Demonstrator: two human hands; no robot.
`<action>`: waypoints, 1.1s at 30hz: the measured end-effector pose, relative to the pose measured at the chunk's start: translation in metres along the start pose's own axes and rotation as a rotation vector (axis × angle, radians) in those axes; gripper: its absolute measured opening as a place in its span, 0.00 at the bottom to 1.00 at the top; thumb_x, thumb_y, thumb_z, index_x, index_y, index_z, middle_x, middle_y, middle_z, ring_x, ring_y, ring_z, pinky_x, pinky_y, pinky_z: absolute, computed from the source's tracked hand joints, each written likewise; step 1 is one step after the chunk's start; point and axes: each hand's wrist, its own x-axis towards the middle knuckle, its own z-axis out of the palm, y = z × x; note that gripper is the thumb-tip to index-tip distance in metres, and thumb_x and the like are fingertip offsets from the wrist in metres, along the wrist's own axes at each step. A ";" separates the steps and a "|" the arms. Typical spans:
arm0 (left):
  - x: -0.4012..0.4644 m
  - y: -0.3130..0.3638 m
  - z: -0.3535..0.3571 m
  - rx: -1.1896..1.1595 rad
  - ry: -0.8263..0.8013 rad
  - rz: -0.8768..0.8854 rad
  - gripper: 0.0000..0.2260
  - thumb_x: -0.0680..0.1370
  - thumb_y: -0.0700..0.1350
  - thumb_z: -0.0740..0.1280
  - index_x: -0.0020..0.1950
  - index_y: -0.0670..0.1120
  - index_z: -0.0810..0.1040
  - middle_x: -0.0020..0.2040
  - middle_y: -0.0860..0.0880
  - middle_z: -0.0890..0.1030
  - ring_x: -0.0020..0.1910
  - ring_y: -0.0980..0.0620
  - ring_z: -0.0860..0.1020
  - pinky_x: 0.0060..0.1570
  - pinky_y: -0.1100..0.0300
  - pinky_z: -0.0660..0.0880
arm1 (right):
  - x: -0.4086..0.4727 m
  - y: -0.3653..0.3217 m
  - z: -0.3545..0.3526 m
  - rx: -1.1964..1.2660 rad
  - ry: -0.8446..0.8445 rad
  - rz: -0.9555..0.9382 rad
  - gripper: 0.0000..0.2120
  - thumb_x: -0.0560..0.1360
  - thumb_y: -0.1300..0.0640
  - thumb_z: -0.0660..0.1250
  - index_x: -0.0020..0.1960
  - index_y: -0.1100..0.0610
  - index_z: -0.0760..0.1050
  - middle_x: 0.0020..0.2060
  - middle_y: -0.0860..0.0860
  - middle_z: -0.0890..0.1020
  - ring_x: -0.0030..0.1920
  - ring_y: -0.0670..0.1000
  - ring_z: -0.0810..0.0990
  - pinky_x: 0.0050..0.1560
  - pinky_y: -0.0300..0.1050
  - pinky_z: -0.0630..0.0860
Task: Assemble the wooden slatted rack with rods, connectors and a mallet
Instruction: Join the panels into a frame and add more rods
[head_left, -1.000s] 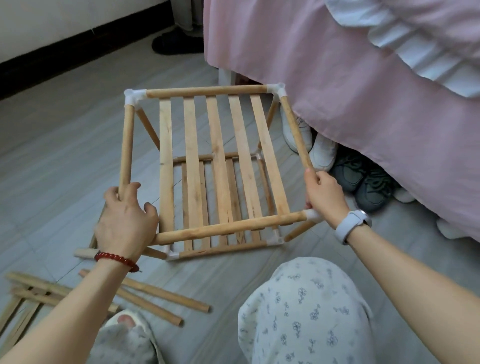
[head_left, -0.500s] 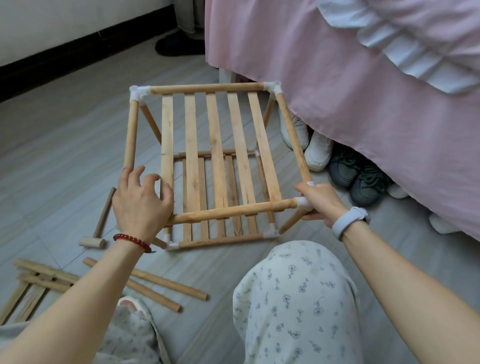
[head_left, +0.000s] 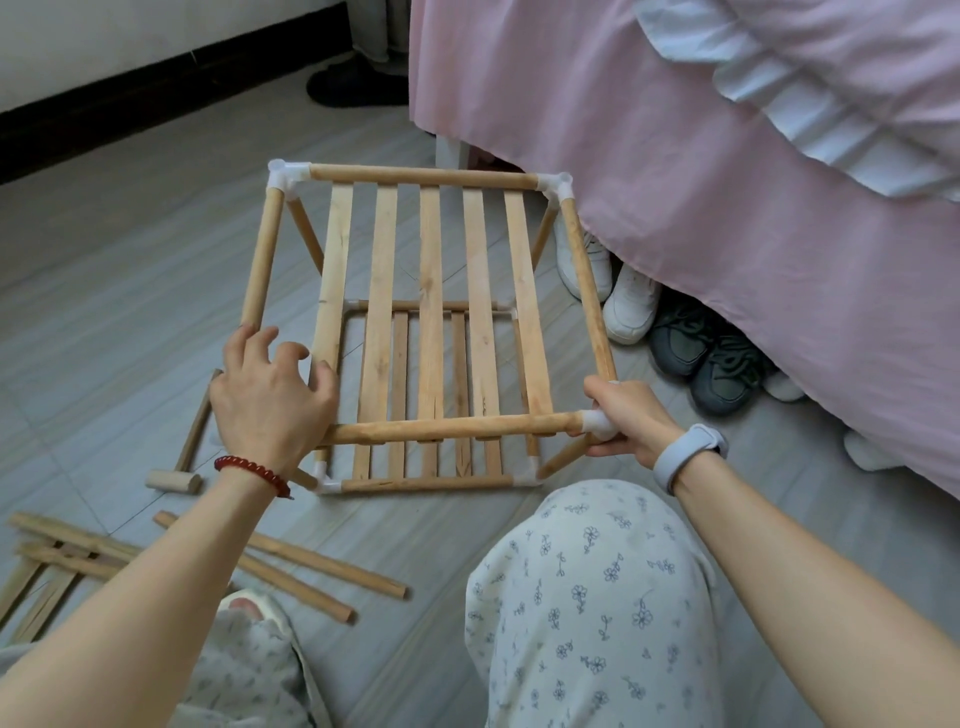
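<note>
A two-tier wooden slatted rack (head_left: 431, 291) stands on the floor in front of my knees, its rods joined by white corner connectors (head_left: 284, 175). My left hand (head_left: 270, 395) covers the near left top corner, fingers curled over the left side rod. My right hand (head_left: 621, 415) grips the near right corner connector (head_left: 595, 420) from the side. The lower slatted tier (head_left: 415, 467) shows through the top slats. A small wooden mallet (head_left: 179, 467) lies on the floor left of the rack.
Two loose rods (head_left: 291, 561) and a spare slatted panel (head_left: 47, 561) lie on the floor at lower left. A pink bed skirt (head_left: 727, 208) hangs close on the right, with several shoes (head_left: 675, 332) beneath it. A dark shoe (head_left: 353, 83) stands far back.
My left hand slid back along the left rod to the near left corner. My right hand moved down from the right rod onto the near right connector. The mallet came into sight.
</note>
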 end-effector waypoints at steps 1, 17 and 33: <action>0.000 0.001 0.001 0.005 -0.003 0.001 0.15 0.77 0.49 0.63 0.55 0.41 0.80 0.65 0.41 0.74 0.72 0.44 0.61 0.58 0.39 0.68 | -0.001 0.000 0.000 -0.008 0.002 0.000 0.05 0.75 0.57 0.59 0.42 0.57 0.69 0.36 0.56 0.82 0.38 0.52 0.85 0.44 0.55 0.82; -0.016 0.048 0.018 0.136 -0.075 0.854 0.24 0.78 0.62 0.52 0.66 0.51 0.74 0.70 0.44 0.70 0.73 0.42 0.63 0.69 0.35 0.57 | 0.009 0.001 -0.002 0.044 0.071 -0.038 0.10 0.76 0.54 0.60 0.50 0.61 0.72 0.38 0.60 0.84 0.40 0.52 0.85 0.43 0.57 0.82; 0.013 0.082 0.041 0.074 -0.112 0.718 0.19 0.79 0.59 0.53 0.50 0.48 0.78 0.65 0.42 0.75 0.66 0.38 0.71 0.60 0.38 0.71 | 0.062 0.021 0.006 -0.300 0.183 -0.376 0.14 0.80 0.52 0.58 0.61 0.59 0.72 0.51 0.56 0.79 0.52 0.55 0.77 0.48 0.44 0.71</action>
